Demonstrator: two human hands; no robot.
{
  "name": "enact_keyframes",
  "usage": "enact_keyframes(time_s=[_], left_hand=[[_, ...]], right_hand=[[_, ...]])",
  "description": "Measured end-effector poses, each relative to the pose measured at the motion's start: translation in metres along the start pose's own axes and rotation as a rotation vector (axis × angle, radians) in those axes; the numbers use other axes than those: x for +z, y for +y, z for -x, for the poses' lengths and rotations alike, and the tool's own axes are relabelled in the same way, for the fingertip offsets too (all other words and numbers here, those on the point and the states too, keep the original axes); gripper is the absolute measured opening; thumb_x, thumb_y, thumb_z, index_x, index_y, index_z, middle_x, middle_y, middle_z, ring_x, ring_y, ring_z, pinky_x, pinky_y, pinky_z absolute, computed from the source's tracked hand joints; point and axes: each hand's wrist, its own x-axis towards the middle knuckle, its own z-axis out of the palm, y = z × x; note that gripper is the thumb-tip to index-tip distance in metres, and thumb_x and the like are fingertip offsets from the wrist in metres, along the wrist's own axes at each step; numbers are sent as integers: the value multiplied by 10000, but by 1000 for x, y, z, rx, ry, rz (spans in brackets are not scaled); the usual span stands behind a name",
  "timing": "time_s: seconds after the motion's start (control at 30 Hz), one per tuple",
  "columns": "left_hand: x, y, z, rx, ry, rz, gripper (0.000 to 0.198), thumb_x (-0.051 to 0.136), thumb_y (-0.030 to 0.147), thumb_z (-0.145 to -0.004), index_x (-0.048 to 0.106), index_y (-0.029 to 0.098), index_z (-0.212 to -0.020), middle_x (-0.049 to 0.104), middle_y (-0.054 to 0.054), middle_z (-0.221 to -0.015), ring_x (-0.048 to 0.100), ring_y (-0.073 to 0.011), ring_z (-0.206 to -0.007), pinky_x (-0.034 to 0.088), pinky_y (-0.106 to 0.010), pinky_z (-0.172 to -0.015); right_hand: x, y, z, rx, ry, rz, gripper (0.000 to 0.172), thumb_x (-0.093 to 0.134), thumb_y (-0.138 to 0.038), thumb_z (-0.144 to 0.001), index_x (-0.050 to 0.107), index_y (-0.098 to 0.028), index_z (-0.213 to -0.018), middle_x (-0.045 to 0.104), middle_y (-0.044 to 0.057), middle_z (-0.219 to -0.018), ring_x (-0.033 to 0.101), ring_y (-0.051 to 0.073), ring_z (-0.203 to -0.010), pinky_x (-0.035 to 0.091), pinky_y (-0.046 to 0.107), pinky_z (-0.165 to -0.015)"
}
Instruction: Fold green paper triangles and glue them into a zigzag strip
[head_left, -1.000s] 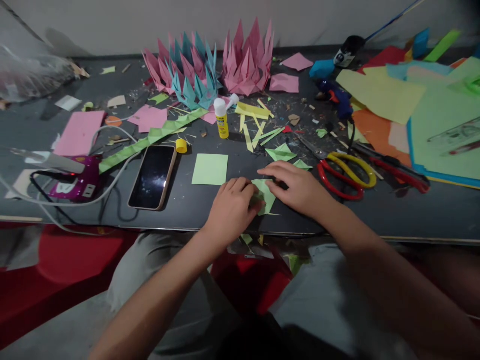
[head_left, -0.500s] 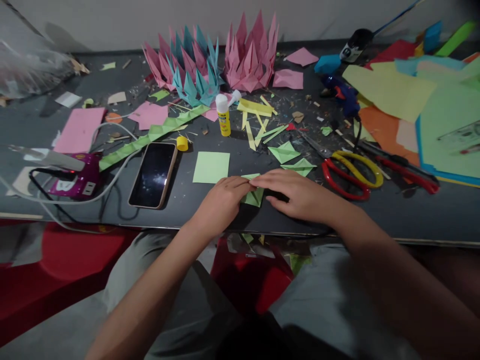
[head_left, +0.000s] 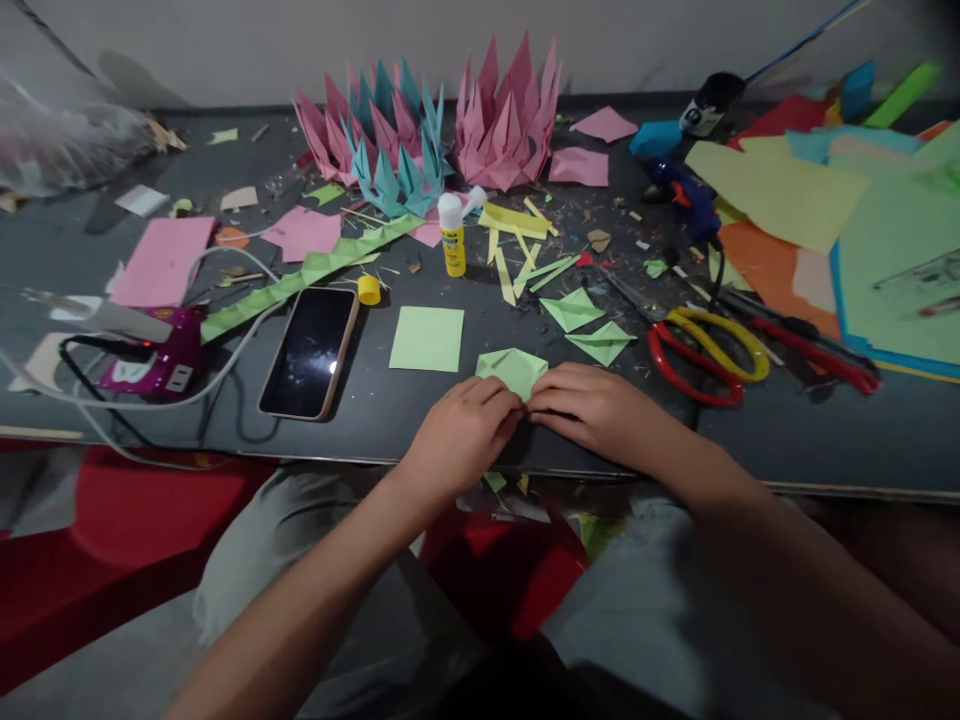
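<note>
A creased piece of light green paper [head_left: 514, 368] lies near the table's front edge, its far corners folded in. My left hand [head_left: 466, 428] pinches its near left side, and the fingertips hide that edge. From the other side my right hand [head_left: 592, 408] closes on the near right part, fingertips almost touching those of the left. A flat green paper square [head_left: 427, 338] rests just left of the hands. Beyond my right hand lie two folded green paper pieces, one farther back [head_left: 573, 309] and one nearer [head_left: 602, 343].
A phone [head_left: 309, 352] and a purple power adapter [head_left: 157, 350] with cables lie left. An uncapped glue bottle [head_left: 453, 240] stands behind. Scissors [head_left: 705, 350] and coloured sheets [head_left: 780, 180] lie right. Pink [head_left: 508, 135] and blue folded-paper crowns [head_left: 397, 170] stand at the back.
Both hands have drawn slightly nearer the table's front edge. The green paper has turned and now shows its folded far corners; my fingers have moved to its near edge.
</note>
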Motion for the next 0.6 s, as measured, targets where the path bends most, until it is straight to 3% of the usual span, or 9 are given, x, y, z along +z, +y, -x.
enact_keyframes(time_s=[0.23,0.4,0.6], left_hand=[[-1,-15,-4,-106,-29,366,27,645,167,-765,639,164,-791,614,-16,-815,569,-142,-801,447,-262,-736],[-1,-13,-6,-174,-44,465,7,661,155,-746,660,162,-746,607,-14,-777,579,-131,-757,449,-244,-690],[-3,-9,-8,-241,-47,444,52,654,115,-739,661,165,-730,606,-9,-772,580,-132,-757,457,-253,-688]], right_hand=[[-2,0,4,120,-3,-200,149,499,-203,-864,644,-191,-836,614,49,-903,562,152,-855,432,277,-778],[-5,-4,0,292,4,-242,99,534,-222,-833,611,-191,-779,591,41,-840,563,146,-779,437,265,-705],[-6,-6,-3,386,-18,-248,93,532,-228,-816,589,-200,-747,578,27,-808,558,141,-738,429,261,-664]])
